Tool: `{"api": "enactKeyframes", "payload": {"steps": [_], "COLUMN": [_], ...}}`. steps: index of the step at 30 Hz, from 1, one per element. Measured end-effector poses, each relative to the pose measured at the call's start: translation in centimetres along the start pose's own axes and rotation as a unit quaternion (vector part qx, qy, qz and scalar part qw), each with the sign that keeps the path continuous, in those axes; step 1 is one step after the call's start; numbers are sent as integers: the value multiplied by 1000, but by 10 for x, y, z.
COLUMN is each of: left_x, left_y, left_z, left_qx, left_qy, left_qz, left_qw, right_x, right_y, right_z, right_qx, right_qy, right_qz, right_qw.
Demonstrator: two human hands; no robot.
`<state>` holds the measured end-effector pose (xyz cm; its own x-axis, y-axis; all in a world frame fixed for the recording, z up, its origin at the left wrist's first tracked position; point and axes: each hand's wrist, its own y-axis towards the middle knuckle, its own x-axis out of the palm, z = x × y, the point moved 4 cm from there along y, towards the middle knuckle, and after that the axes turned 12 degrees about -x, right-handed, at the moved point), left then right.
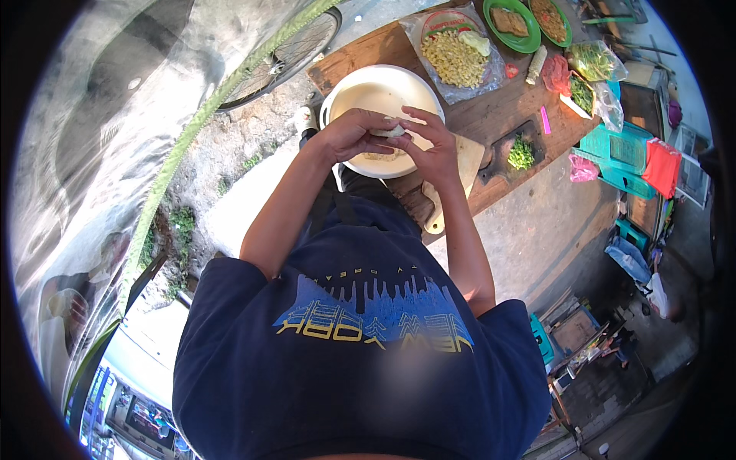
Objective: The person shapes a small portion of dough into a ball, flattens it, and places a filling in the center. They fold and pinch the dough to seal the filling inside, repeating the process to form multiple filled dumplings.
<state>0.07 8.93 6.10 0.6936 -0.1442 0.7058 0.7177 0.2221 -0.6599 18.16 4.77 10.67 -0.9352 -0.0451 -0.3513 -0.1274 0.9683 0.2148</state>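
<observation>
Above a large cream-white basin [379,80], my left hand [359,135] and my right hand [428,138] meet around a pale, whitish lump [391,131], whose kind I cannot tell. The fingers of both hands touch it. Some pale tan food lies low in the basin, partly hidden by the hands. The basin rests at the end of a wooden table [397,52]. A wooden cutting board [460,178] with a handle lies beside my right forearm. Chopped green herbs [521,153] sit on a dark board to its right.
Corn kernels [454,57] lie on a plastic bag on the table. Farther along are a green plate [520,43], a second plate of food, a corn cob [536,65], a pink-handled knife or similar tool [545,120] and bagged greens. A teal plastic stool [621,149] stands beyond the table, and a bicycle wheel [287,57] behind it.
</observation>
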Motion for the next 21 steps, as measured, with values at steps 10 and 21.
{"api": "enactKeyframes", "payload": {"steps": [10, 21], "left_x": [-1, -24], "left_y": [-2, -2], "left_z": [1, 1], "left_qx": [-38, -44], "left_qy": [-5, -49], "left_qz": [-3, 41], "left_qw": [999, 997], "right_x": [-8, -6], "right_y": [10, -7], "right_z": [-15, 3], "right_qx": [-20, 144], "right_qy": [-49, 8], "right_qz": [-15, -6], "right_qw": [998, 989]}}
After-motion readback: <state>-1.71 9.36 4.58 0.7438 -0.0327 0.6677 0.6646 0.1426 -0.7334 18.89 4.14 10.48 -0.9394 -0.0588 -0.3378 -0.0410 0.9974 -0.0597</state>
